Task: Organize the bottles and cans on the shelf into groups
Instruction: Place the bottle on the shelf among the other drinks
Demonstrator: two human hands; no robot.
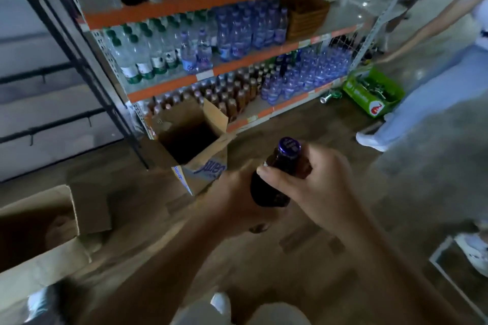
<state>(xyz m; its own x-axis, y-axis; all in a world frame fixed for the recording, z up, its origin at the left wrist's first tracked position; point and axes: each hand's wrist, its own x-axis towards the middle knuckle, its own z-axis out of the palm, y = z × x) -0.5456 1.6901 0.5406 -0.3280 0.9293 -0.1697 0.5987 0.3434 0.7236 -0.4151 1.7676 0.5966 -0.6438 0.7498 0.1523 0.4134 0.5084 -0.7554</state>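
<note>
here, a dark bottle [274, 179] is held in both hands, well short of the shelf [237, 66].

the neck is pinched under the purple cap by the right hand [314, 190]; the body is cupped from below by the left hand [237, 206]. the long axis is nearly upright, cap tipped toward 12 o'clock. the brown bottles [232, 95] on the lowest tier lie at about 11 o'clock from the grip, beyond the open box [192, 140]. the left hand is judged slightly nearer that row.
</note>
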